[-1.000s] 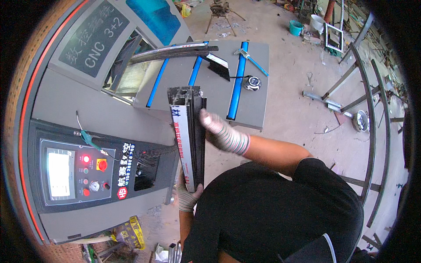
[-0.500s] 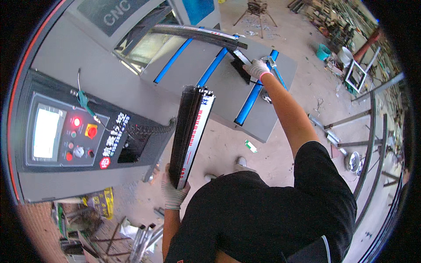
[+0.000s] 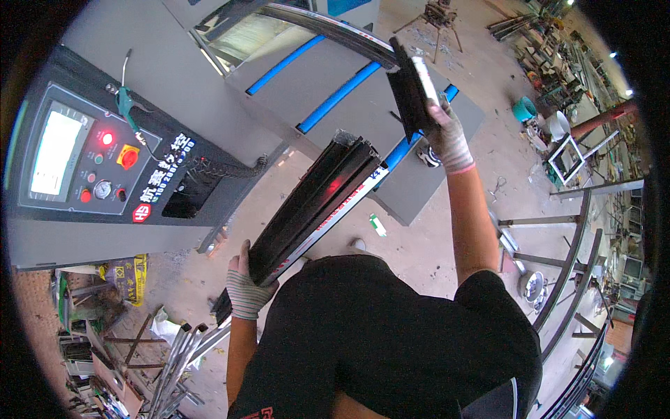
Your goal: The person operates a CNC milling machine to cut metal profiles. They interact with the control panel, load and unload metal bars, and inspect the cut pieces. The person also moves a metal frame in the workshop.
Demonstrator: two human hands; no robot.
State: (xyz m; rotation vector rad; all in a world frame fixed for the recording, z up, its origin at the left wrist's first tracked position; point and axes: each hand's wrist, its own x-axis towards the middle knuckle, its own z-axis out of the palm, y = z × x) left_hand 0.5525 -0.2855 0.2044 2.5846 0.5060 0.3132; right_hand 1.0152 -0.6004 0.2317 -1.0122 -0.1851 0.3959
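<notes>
My left hand (image 3: 249,288), in a striped knit glove, is closed around the lower part of a long black metal profile (image 3: 307,209) with a white printed film strip along one side. The profile slants up and to the right in front of the machine. My right hand (image 3: 450,138), gloved too, grips a short black profile piece (image 3: 412,94) with a white strip, raised above the right part of the grey machine table (image 3: 279,112). Another long dark profile (image 3: 349,40) lies across the far side of that table.
A control panel (image 3: 73,150) with a lit screen and buttons is at the left, a green air gun (image 3: 125,105) hanging beside it. Blue strips (image 3: 338,98) cross the table. Metal offcuts (image 3: 181,359) lie lower left; a metal frame rack (image 3: 586,230) stands right.
My right hand has lifted the short profile piece off the table and swung it more upright. The long profile in my left hand has tilted to the right, its lower end shifting left.
</notes>
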